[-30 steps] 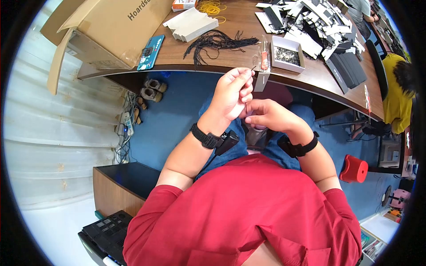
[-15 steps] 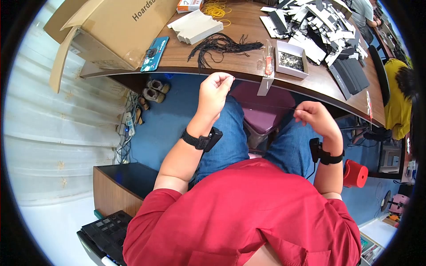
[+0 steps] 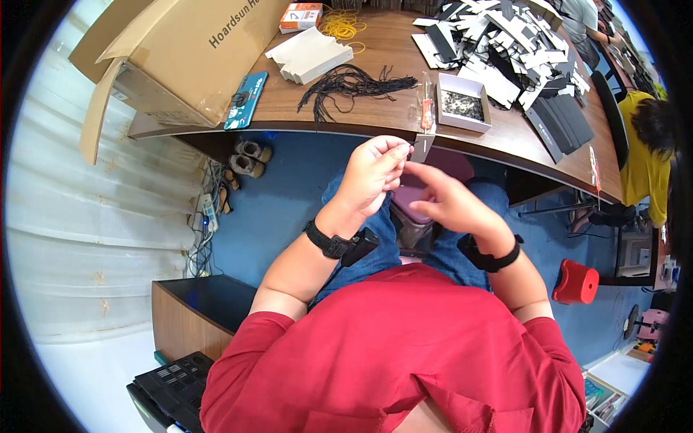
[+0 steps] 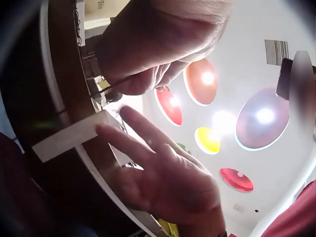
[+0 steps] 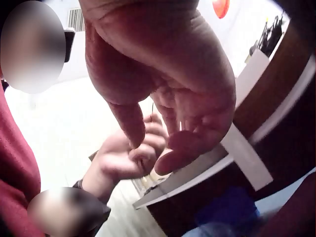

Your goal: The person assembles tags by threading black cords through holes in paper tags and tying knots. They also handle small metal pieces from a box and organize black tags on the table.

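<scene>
Thumb and fingertips of my left hand [image 3: 372,177] pinch a thin dark cord, whose end shows as a dark bit at the fingertips. In the left wrist view the cord [image 4: 105,90] sticks out past the thumb. My right hand [image 3: 455,203] is close beside, its fingers extended and thumb apart, with nothing seen between them. In the right wrist view the left hand [image 5: 131,155] lies behind the right fingers. Both hands are over the lap, just before the desk edge. A bundle of black cords [image 3: 354,88] lies on the desk.
On the desk [image 3: 393,43] are a large cardboard box [image 3: 180,58], a teal packet [image 3: 246,101], white card pieces [image 3: 309,56], yellow bands [image 3: 342,25], a shallow box of small bits [image 3: 463,102] and piled black-and-white strips [image 3: 505,50]. A white strip [image 3: 423,146] overhangs the edge.
Half a second ago the hands were apart with the dark cord stretched between them. Since then the right hand has come back left beside the left hand, and its fingers have straightened.
</scene>
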Demonstrator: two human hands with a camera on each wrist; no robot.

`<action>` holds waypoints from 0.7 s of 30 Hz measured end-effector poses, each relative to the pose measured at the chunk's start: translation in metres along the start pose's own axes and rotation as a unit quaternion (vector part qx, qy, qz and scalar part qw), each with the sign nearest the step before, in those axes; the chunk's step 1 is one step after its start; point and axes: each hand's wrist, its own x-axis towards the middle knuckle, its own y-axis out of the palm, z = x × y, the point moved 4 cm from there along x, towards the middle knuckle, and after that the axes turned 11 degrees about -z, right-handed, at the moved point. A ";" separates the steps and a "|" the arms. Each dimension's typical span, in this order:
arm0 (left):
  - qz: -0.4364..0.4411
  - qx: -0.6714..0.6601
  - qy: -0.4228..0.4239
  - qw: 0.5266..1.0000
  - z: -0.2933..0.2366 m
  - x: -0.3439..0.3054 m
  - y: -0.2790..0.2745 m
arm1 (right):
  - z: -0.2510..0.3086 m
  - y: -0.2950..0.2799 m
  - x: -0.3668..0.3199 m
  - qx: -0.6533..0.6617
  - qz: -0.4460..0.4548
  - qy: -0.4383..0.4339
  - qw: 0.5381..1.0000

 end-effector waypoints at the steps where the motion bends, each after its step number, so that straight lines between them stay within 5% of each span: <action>1: 0.012 -0.019 -0.012 1.000 0.001 -0.001 0.005 | -0.006 0.007 0.001 0.002 0.017 -0.026 1.000; 4: 0.006 0.015 0.032 0.999 -0.007 -0.001 0.009 | -0.025 0.021 0.005 0.014 0.131 -0.010 0.991; 7: -0.044 0.082 0.107 0.990 -0.021 0.002 -0.001 | -0.041 0.008 -0.001 0.107 0.127 0.138 0.976; 13: -0.122 0.147 0.177 0.965 -0.034 0.018 -0.038 | -0.061 -0.044 -0.020 0.102 0.004 0.234 0.967; 21: -0.136 0.198 0.222 0.945 -0.027 0.026 -0.044 | -0.045 -0.062 -0.021 -0.048 -0.038 0.155 0.986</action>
